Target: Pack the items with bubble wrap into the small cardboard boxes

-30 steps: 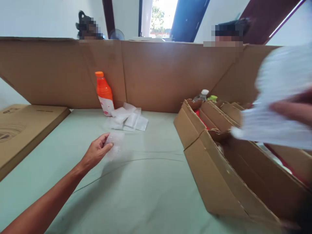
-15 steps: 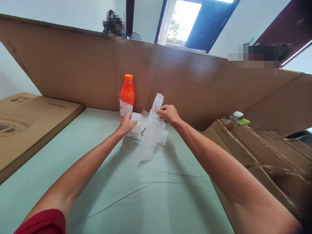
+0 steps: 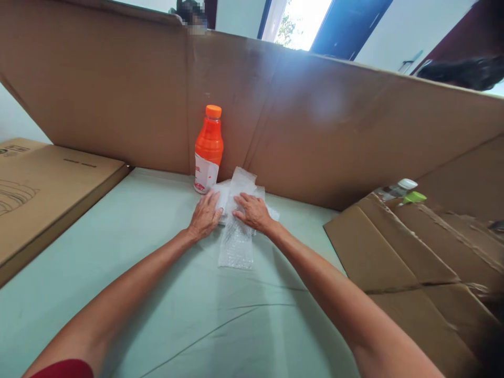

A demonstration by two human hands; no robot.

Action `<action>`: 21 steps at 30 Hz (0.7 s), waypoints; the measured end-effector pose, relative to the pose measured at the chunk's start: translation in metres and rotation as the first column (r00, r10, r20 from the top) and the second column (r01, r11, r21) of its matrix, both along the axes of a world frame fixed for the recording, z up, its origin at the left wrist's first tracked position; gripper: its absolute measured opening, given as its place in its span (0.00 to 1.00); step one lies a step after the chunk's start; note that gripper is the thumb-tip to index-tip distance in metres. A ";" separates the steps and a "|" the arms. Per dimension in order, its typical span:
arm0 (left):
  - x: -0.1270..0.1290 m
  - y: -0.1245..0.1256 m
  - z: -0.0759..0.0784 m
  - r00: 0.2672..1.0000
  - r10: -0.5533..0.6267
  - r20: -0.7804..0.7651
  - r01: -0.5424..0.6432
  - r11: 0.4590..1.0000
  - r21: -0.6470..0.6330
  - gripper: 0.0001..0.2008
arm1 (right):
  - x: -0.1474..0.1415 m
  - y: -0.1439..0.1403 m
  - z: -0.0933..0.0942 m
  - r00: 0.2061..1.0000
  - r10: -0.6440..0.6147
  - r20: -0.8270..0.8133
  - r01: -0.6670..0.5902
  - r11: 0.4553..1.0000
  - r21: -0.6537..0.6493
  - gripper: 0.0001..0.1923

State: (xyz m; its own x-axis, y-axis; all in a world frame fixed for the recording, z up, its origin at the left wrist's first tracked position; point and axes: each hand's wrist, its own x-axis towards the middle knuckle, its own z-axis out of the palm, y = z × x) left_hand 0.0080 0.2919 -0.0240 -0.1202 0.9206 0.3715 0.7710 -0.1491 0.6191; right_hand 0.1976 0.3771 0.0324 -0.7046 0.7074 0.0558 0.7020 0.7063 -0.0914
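Note:
Both my hands rest on a small heap of clear bubble wrap sheets (image 3: 236, 244) lying on the pale green table (image 3: 165, 294). My left hand (image 3: 205, 215) presses flat on the left side of the heap, fingers spread. My right hand (image 3: 252, 210) lies on a long bubble wrap strip that runs toward me. An orange drink bottle (image 3: 208, 149) with an orange cap and white label stands upright just behind the heap, against the cardboard wall (image 3: 275, 115).
An open cardboard box (image 3: 413, 252) sits at the right, with a white bottle cap (image 3: 407, 184) and a green cap (image 3: 414, 197) showing behind its flaps. A flat cardboard carton (image 3: 43, 189) lies at the left. Another person's dark hair shows above the wall.
My right hand has lowered the raised bubble wrap strip flat onto the heap. My left hand stays on the heap. The view has tilted down slightly.

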 end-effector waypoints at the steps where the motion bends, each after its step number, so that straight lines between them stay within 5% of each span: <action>1: 0.005 0.004 -0.002 1.000 -0.006 -0.031 0.005 1.000 -0.016 0.28 | -0.003 0.002 -0.006 1.000 0.000 0.003 0.000 1.000 -0.004 0.29; 6: 0.012 0.015 -0.001 0.988 0.010 -0.154 -0.023 0.996 -0.084 0.27 | -0.001 0.003 -0.011 0.998 -0.025 -0.063 0.025 1.000 0.005 0.28; 9: 0.007 0.011 0.007 0.980 0.045 -0.194 -0.063 0.994 -0.086 0.28 | 0.014 -0.021 -0.007 0.986 -0.090 -0.141 0.095 0.995 0.030 0.27; 14: 0.013 -0.030 0.021 0.983 0.052 -0.177 -0.060 0.997 -0.041 0.29 | 0.073 -0.113 -0.022 0.938 -0.203 -0.280 0.211 0.977 -0.001 0.23; 17: 0.010 -0.067 0.015 0.982 0.035 -0.184 -0.037 0.999 -0.003 0.31 | 0.122 -0.173 -0.027 0.895 -0.216 -0.390 0.221 0.975 -0.033 0.23; 21: -0.006 -0.126 -0.007 0.972 -0.013 -0.234 0.002 0.999 -0.049 0.32 | 0.193 -0.238 0.006 0.873 -0.291 -0.390 0.364 0.922 0.127 0.21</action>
